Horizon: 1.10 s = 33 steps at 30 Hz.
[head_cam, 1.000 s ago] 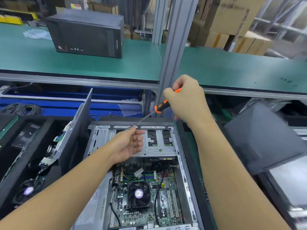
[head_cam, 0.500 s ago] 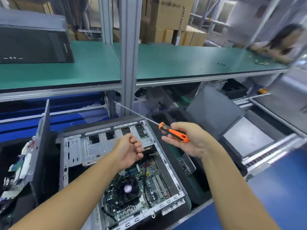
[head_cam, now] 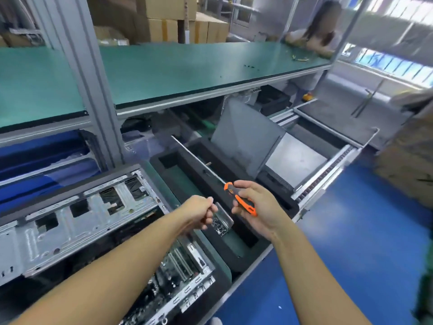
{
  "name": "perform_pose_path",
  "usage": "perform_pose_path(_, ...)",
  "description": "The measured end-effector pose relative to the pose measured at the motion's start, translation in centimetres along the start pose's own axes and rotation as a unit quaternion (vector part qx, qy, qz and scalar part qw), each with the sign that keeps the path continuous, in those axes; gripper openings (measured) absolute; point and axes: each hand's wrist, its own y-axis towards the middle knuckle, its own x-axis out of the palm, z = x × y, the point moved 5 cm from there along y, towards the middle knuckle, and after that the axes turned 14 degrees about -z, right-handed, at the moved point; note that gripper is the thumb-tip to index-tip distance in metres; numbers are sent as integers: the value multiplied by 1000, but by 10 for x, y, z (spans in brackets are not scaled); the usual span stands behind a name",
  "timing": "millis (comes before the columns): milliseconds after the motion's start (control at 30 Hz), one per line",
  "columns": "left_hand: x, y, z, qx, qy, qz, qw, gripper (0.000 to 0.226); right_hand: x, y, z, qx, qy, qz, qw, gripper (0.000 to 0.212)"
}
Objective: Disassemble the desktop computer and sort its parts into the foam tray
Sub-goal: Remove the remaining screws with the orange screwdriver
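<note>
**Screw drop-off, I think: left hand is right at the box**

I'm watching through the head cam. The left hand (head_cam: 199,213) is curling shut with the fingertips pinched together. There's probably a screw in there, but it's too small for me to tell. The right hand (head_cam: 257,207) is gripping the orange-and-black screwdriver (head_cam: 241,202) by its handle, with the long shaft pointing up-left and away over the foam tray (head_cam: 236,263).

What the next move is hanging on: the little clear screw box (head_cam: 222,222) is sitting in the tray just right of and below the left fingertips, between the two hands. The left hand is clearly the nearer one.

The desktop computer (head_cam: 70,226) is lying open on the bench, left of the tray.

I'm counting one screwdriver, one screw box, one open computer and one tray with at least two pockets showing. One grey panel (head_cam: 243,134) is leaning at the far end.
</note>
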Motion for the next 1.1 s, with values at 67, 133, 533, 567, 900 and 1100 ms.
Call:
perform_pose_path(67,5,37,-5,-45,46,22,998,35,-20,8,-5,3,-20,5,1000,24)
perform_pose_path(133,7,72,-18,-93,70,36,992,32,-38,19,-8,10,-26,5,1000,24)
perform_pose_path(533,0,147,-37,-150,30,126,980,20,-80,85,-14,40,-148,-74,985,26)
perform_pose_path(567,-4,146,-32,-143,14,140,980,21,-78,89,-14,39,-155,-80,984,27)
perform_pose_path(900,-58,38,47,279,-442,111,845,41,11,96,11,72,-73,-227,968,42)
perform_pose_path(1100,-94,-88,34,338,-360,213,844,25,122,63,56,128,-165,-339,917,39)
